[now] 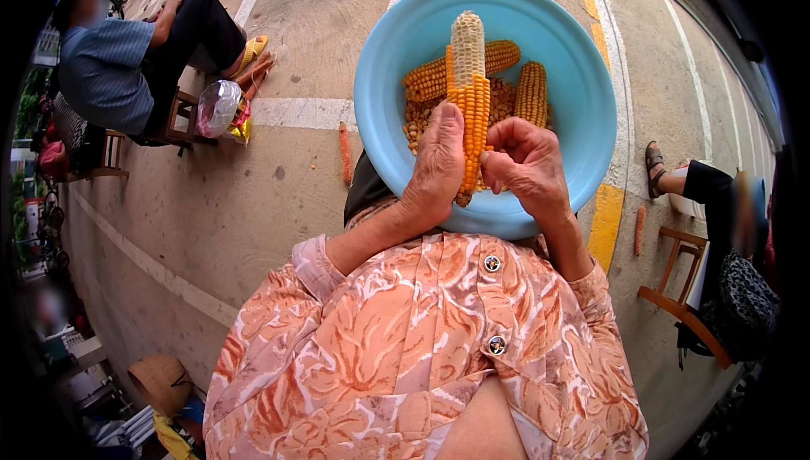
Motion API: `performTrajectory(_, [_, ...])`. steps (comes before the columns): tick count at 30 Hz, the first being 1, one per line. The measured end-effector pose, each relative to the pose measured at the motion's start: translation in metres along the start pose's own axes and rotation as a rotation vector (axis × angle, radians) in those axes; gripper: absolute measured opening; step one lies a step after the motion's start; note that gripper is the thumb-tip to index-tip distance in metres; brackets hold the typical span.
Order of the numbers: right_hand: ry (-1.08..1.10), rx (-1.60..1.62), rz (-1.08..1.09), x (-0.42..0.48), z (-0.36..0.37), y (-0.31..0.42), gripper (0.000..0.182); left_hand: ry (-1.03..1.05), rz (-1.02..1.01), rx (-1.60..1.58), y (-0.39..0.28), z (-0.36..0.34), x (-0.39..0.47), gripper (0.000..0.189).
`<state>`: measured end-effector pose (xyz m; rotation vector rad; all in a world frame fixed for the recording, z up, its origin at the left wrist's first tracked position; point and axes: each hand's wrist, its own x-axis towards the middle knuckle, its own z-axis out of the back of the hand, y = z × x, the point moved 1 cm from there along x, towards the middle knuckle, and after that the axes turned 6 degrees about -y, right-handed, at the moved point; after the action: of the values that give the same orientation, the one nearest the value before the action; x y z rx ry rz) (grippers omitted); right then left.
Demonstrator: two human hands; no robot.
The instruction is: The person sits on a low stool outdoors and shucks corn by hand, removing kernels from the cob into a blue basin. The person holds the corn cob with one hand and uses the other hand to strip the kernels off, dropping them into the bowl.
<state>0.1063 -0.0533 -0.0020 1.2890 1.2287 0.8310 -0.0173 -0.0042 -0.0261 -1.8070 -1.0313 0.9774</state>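
My left hand [436,162] holds a partly shelled ear of corn [476,119] along its left side, over a light blue plastic basin [590,121]. The ear stands nearly lengthwise in view, its upper part a bare whitish cob [468,45], its lower part still covered in orange kernels. My right hand [528,162] has its curled fingers and thumb against the ear's lower right edge, at the kernels. Inside the basin lie loose kernels [503,98], a full ear of corn [427,78] behind the cob, and another ear [531,93] to the right.
One red-brown bare cob [345,153] lies on the concrete left of the basin, another cob [640,230] to the right. A seated person [114,67] is at left, beside a plastic bag [218,108]. At right, another person sits near a wooden chair [680,295] and white bucket [686,197].
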Motion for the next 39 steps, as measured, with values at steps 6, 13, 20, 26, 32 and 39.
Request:
performTrajectory(6, [0.002, 0.174, -0.01, 0.005, 0.003, -0.007, 0.008, -0.022, 0.355, -0.338, -0.008, -0.003, 0.003, 0.043])
performTrajectory(13, [0.012, 0.158, -0.021, 0.003, 0.004, -0.005, 0.012, 0.129, 0.414, -0.376, -0.013, 0.0, 0.002, 0.044])
performTrajectory(20, [0.015, 0.102, 0.034, 0.001, 0.002, -0.003, 0.013, 0.068, 0.122, -0.224, -0.005, -0.001, 0.002, 0.038])
performTrajectory(26, [0.003, 0.03, 0.0, 0.002, 0.002, -0.005, 0.006, 0.05, -0.006, -0.084, -0.002, -0.001, 0.002, 0.039])
performTrajectory(32, [0.002, 0.236, -0.04, 0.004, 0.004, -0.007, 0.006, 0.045, 0.204, -0.198, -0.01, -0.005, 0.001, 0.043])
performTrajectory(39, [-0.017, 0.32, -0.067, 0.006, 0.009, -0.004, 0.008, 0.05, 0.509, -0.335, -0.024, -0.006, -0.003, 0.043])
